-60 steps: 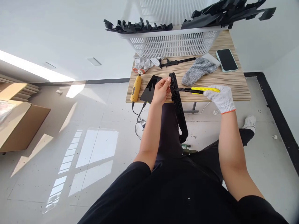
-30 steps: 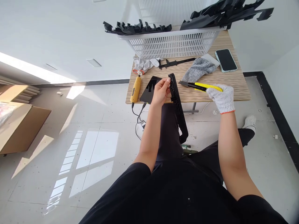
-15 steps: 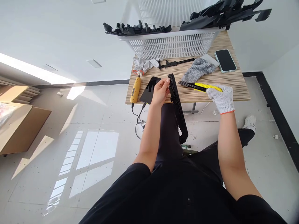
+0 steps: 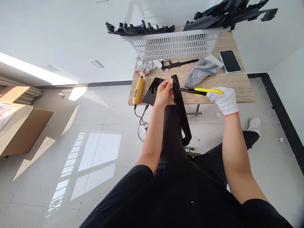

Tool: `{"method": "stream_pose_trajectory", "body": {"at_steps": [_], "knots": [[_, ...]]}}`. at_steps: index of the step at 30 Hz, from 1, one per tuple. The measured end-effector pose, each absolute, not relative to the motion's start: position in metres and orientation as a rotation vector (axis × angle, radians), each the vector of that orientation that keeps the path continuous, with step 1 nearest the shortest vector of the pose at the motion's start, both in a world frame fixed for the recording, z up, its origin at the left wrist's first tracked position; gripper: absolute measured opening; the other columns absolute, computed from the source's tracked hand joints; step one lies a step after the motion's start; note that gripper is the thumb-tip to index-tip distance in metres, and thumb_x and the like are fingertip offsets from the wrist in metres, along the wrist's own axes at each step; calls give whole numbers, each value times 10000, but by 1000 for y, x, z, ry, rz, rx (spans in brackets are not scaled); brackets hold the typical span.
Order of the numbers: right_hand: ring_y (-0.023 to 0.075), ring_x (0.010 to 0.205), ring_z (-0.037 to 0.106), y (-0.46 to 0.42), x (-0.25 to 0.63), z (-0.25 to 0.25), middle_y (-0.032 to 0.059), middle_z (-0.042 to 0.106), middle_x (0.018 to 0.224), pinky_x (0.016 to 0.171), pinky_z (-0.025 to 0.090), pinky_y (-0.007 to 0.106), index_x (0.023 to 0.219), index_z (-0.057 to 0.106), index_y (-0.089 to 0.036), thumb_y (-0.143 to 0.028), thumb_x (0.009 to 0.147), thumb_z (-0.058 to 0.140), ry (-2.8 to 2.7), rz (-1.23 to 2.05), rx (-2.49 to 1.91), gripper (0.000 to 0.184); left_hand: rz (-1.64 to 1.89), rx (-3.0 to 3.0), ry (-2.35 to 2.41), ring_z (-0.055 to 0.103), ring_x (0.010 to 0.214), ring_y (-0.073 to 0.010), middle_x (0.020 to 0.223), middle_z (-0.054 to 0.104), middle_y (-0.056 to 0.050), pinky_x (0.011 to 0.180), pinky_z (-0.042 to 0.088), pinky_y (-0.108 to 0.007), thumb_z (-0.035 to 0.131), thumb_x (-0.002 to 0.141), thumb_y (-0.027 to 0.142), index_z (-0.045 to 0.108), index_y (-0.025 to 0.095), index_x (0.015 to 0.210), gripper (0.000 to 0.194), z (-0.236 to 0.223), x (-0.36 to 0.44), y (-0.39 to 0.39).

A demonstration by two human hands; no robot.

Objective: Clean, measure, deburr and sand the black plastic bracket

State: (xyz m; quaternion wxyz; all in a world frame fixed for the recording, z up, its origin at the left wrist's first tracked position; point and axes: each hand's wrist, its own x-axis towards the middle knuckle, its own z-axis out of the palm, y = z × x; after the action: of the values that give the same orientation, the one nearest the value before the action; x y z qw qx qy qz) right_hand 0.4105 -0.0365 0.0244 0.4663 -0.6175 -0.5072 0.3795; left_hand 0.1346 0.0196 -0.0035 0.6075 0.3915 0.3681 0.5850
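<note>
My bare left hand (image 4: pixel 163 92) grips the upper end of a long black plastic part (image 4: pixel 181 109), which slants from the table edge down toward my lap. My right hand (image 4: pixel 224 99), in a white knit glove with an orange cuff, is closed round a yellow utility knife (image 4: pixel 201 91). The knife's dark blade points left and its tip meets the black part just right of my left fingers.
On the small wooden table (image 4: pixel 237 85) lie a dark tablet (image 4: pixel 152 89), a yellow corded tool (image 4: pixel 138 90), a black caliper (image 4: pixel 179 64), a grey glove (image 4: pixel 201 71), a white glove (image 4: pixel 147 65) and a phone (image 4: pixel 230 61). A white basket (image 4: pixel 175 44) bears black parts (image 4: pixel 228 12). Cardboard boxes (image 4: pixel 19 126) stand left.
The knife swung away from the black part toward the grey glove, then came back left; its blade tip now meets the part again. My left hand has stayed put.
</note>
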Motion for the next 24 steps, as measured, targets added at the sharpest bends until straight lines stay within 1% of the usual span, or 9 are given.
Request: {"method": "stream_pose_trajectory", "body": {"at_steps": [3, 7, 9, 11, 13, 15, 17, 20, 24], "knots": [[113, 508, 501, -37, 408, 25, -31, 559, 555, 467, 431, 279, 732, 753, -224, -317, 664, 906, -1226, 896, -1554, 192, 1339, 921, 886, 660, 673, -74, 766, 652, 48, 661, 546, -182, 785, 935, 355, 731, 242, 877, 138, -3, 136, 19], [114, 516, 506, -37, 406, 24, -26, 574, 561, 488, 439, 282, 741, 755, -227, -337, 694, 882, -1221, 849, -1551, 175, 1311, 975, 905, 629, 626, -62, 728, 618, 57, 626, 522, -171, 805, 917, 376, 708, 237, 859, 179, -1, 138, 17], [118, 516, 502, -37, 405, 24, -26, 566, 558, 487, 430, 286, 735, 748, -230, -338, 701, 878, -1235, 834, -1562, 173, 1290, 1004, 911, 640, 631, -67, 735, 628, 55, 633, 526, -179, 797, 918, 416, 704, 240, 888, 202, 1, 138, 16], [124, 517, 502, -37, 404, 24, -28, 555, 555, 484, 427, 290, 738, 743, -232, -332, 702, 878, -1233, 829, -1571, 172, 1253, 1058, 902, 685, 693, -90, 792, 682, 38, 679, 551, -201, 805, 897, 474, 705, 247, 953, 254, 2, 138, 14], [126, 517, 505, -37, 404, 25, -30, 551, 554, 485, 431, 292, 746, 743, -232, -324, 703, 879, -1217, 839, -1576, 170, 1196, 1158, 872, 738, 823, -136, 896, 749, 0, 776, 583, -241, 866, 826, 490, 705, 249, 1029, 354, 3, 138, 11], [122, 518, 512, -37, 404, 24, -29, 558, 561, 488, 433, 288, 744, 739, -227, -318, 700, 886, -1205, 841, -1587, 179, 1134, 1262, 848, 761, 951, -190, 1001, 784, -44, 881, 598, -301, 944, 730, 443, 695, 244, 1096, 486, 2, 138, 9], [116, 524, 518, -36, 404, 24, -26, 574, 574, 489, 430, 281, 745, 733, -220, -310, 690, 899, -1193, 852, -1582, 197, 1090, 1325, 838, 763, 1022, -226, 1062, 789, -71, 948, 596, -354, 981, 670, 382, 679, 241, 1154, 587, 2, 138, 7], [108, 530, 506, -36, 405, 23, -28, 583, 583, 501, 436, 279, 776, 737, -208, -294, 683, 908, -1157, 912, -1544, 212, 1037, 1364, 800, 765, 1079, -248, 1096, 788, -78, 1017, 584, -401, 966, 674, 323, 657, 258, 1249, 656, 0, 134, 7], [113, 534, 511, -36, 404, 23, -26, 590, 576, 492, 437, 277, 769, 744, -214, -291, 665, 910, -1142, 923, -1520, 211, 944, 1354, 757, 759, 1140, -266, 1143, 783, -80, 1066, 568, -428, 935, 678, 246, 628, 275, 1342, 733, 1, 126, 10]]}}
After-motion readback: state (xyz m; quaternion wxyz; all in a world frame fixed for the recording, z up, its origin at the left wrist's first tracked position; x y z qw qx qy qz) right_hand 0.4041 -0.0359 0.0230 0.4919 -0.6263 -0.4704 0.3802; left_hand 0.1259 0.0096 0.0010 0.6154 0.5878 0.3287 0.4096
